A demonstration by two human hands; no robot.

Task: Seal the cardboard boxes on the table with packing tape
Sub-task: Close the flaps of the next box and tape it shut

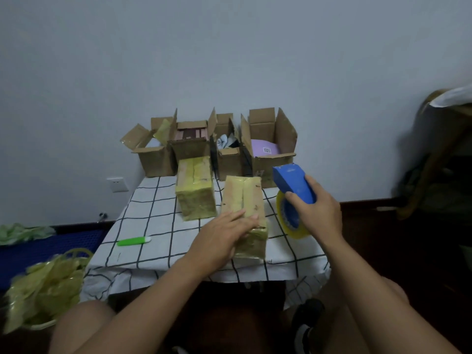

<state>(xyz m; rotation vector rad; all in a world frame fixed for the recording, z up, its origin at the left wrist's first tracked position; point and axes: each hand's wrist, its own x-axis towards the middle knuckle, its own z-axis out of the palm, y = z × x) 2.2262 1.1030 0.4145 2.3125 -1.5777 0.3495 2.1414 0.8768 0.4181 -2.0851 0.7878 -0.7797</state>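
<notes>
Two taped-up cardboard boxes lie on the checked tablecloth (153, 215). On the near box (245, 198) my left hand (224, 236) rests flat, fingers straight across its front top edge. The second sealed box (195, 190) sits just left and behind it. To the right of the near box, my right hand (316, 210) grips a blue tape dispenser (293, 182) with a yellowish tape roll (293, 226) hanging under it, held above the table's right side. Several open cardboard boxes (268, 146) stand in a row along the table's back edge against the wall.
A green utility knife (134, 241) lies on the cloth at the left front. A basket of crumpled yellow tape scraps (48, 282) sits on the floor at left. A blue crate (51, 246) is beyond it. A chair with clutter (439, 154) stands at right.
</notes>
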